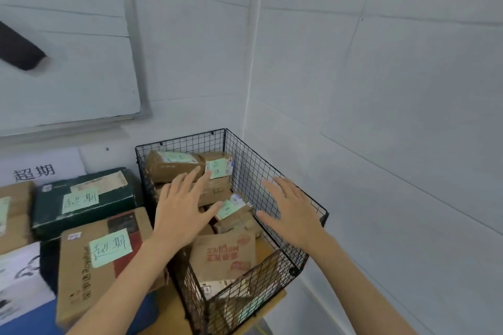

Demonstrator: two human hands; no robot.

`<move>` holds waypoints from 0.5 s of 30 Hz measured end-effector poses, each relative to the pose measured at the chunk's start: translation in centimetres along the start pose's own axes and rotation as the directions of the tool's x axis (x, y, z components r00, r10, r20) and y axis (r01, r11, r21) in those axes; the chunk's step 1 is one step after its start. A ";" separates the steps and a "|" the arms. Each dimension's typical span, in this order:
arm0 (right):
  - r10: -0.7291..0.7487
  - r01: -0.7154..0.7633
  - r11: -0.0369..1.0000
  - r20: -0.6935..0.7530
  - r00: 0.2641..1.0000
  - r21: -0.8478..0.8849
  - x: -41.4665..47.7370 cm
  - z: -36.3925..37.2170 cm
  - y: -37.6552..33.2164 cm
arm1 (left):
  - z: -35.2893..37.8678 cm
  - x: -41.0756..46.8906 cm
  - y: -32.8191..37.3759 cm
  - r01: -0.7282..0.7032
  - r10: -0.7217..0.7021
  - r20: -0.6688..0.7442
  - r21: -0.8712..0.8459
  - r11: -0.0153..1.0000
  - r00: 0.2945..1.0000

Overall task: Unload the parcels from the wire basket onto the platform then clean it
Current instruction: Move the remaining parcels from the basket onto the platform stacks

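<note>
A black wire basket [275, 171] stands in the room's corner on a wooden platform [168, 307]. It holds several brown cardboard parcels [174, 166], some with pale green labels, and a crumpled box with red print [223, 255] at the front. My left hand [182, 207] hovers over the basket's left side, fingers spread and straight. My right hand [294, 212] hovers over the right rim, also spread, holding nothing.
Left of the basket lie a brown box with a green label [89, 266], a dark green parcel [84, 198] and another brown box [16, 209]. White tiled walls close the corner behind and to the right. A whiteboard [68, 35] hangs above.
</note>
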State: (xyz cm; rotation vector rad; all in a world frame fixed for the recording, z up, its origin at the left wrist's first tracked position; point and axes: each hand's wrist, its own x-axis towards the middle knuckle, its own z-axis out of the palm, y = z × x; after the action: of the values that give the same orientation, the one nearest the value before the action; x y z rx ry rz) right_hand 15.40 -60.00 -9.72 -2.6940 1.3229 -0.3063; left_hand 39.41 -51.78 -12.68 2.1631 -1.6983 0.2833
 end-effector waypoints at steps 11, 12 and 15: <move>-0.278 0.275 0.961 0.109 0.954 0.042 12.7 2.9 0.7 | 2.0 3.5 -2.2 0.214 -0.214 -0.015 0.072 0.974 0.977; -0.307 0.303 0.952 0.108 0.946 0.047 13.9 3.2 0.6 | 2.0 3.9 -2.2 0.234 -0.233 -0.022 0.084 0.969 0.972; -0.363 0.357 0.931 0.107 0.925 0.075 17.6 4.2 0.6 | 2.2 5.7 -2.2 0.292 -0.290 -0.038 0.094 0.952 0.956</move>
State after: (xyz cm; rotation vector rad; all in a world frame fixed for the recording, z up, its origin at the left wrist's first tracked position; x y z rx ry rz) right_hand 26.41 -74.28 -11.66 -2.8462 0.7691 -0.2062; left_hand 42.79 -57.33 -12.87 2.4337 -1.3518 0.3151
